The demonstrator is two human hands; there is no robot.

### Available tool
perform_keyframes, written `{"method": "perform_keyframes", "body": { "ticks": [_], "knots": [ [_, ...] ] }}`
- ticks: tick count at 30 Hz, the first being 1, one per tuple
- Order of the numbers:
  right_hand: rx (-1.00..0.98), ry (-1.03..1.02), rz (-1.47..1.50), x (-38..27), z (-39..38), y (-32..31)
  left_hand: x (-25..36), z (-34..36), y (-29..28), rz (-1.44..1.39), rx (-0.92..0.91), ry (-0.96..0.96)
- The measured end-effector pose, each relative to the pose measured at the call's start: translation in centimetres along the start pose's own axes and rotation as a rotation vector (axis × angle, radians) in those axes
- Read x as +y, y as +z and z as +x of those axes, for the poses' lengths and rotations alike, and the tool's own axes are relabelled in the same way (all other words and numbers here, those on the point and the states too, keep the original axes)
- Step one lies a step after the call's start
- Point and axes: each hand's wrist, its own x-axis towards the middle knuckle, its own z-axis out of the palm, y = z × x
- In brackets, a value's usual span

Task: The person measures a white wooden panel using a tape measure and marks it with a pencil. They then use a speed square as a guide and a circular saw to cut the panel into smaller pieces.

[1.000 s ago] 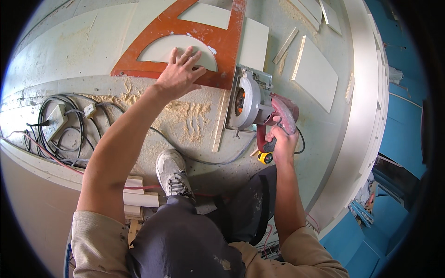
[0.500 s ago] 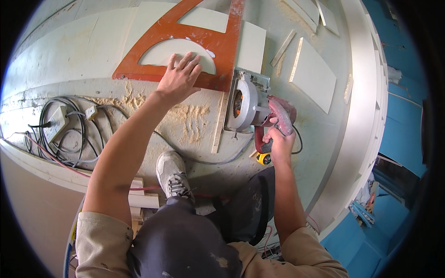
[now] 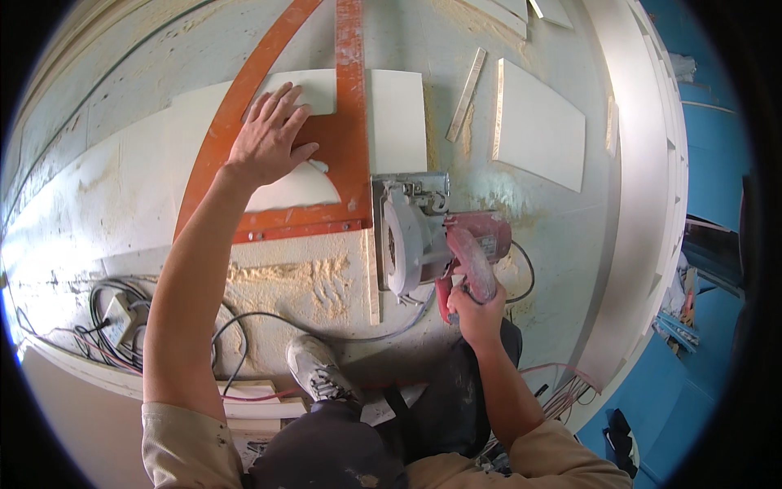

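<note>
My left hand (image 3: 273,134) lies with fingers spread on a large orange set square (image 3: 353,155), reaching across its cut-out onto the white board (image 3: 397,122) beneath. Along the square's right edge stands a circular saw (image 3: 476,232) with a grey blade guard and dark red motor housing. Its metal base plate meets the square's near right corner and the board's near edge. My right hand (image 3: 479,314) is wrapped round the saw's rear handle. Whether the blade turns cannot be made out. A thin offcut strip (image 3: 374,285) runs out from under the base plate toward me.
Sawdust (image 3: 305,277) lies on the work surface near the square. Coiled black cable and a white power strip (image 3: 122,318) sit at the left. A cut white panel (image 3: 542,126) and a narrow strip (image 3: 467,94) lie to the right. My shoe (image 3: 314,367) stands near the saw's cord.
My left hand has shifted from the square's near cut-out to farther up it. The saw stays in my right hand beside the square's edge. The whole view has shifted; the yellow tape measure no longer shows.
</note>
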Motion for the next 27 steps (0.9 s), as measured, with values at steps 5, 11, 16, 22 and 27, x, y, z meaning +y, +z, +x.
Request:
{"method": "perform_keyframes", "body": {
  "ticks": [5,11,16,22,27],
  "knots": [
    [0.098,0.003,-0.182,0.4,-0.2,0.1,-1.2,2.8,0.8,0.039,0.040,-0.045],
    [-0.014,-0.041,-0.073,-0.3,0.1,-0.3,-1.2,3.0,1.4,0.050,0.052,-0.036],
    [-0.125,0.051,-0.140,-0.8,-0.3,-1.3,-1.1,3.6,1.1,0.046,0.033,-0.054],
    [-0.166,0.033,-0.150,0.3,-1.4,-1.8,-1.0,3.9,1.1,0.050,0.017,-0.045],
    [-0.157,-0.011,-0.215,0.1,-1.0,-2.0,-1.2,3.8,1.4,0.061,0.018,-0.036]
  ]
}}
